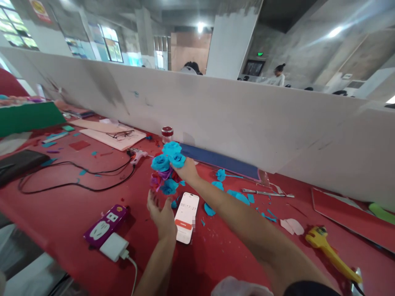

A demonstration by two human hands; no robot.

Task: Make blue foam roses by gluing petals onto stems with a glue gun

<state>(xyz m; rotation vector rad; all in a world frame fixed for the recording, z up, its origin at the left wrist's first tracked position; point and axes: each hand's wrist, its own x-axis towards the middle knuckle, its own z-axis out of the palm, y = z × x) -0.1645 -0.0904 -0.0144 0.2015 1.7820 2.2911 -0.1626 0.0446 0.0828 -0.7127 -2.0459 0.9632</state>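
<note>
A bunch of crepe-paper flowers, blue with red and purple ones among them, is held above the red table. My right hand reaches in at its right side and grips it; the blue blooms hide most of the fingers. Just below the bunch, my left hand is cupped with fingers apart, its fingertips close to the lower red bloom. Whether they touch it I cannot tell. The stems are out of sight. Beside my left hand lies a phone with a timer on its screen.
A pink glue gun with a black cord lies to the left. Nearer are a purple power strip and white charger. Blue paper pieces, tweezers and a yellow tool lie right. A white partition borders the back.
</note>
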